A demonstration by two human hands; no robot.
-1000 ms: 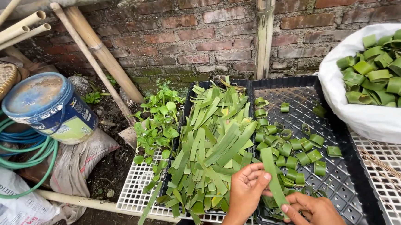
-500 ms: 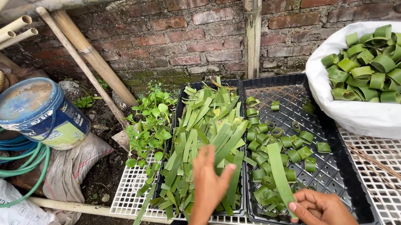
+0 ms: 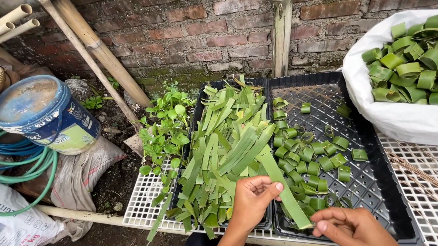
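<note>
1. A blue-lidded paint bucket sits on sacks at left.
2. A green hose coils beneath it.
3. Bamboo poles lean against the brick wall.
4. Small green seedlings grow beside the trays.

Single head view, worn, tilted steeply down and forward. Close range over near edge of white mesh table; faces brick wall behind far edge. Centred on two black trays side by side. Right edge clipped through white sack at far right corner; left takes in ground beyond left edge, with blue bucket and green hose. Left hand and right hand enter from bottom. No second view, no overlap.
</note>
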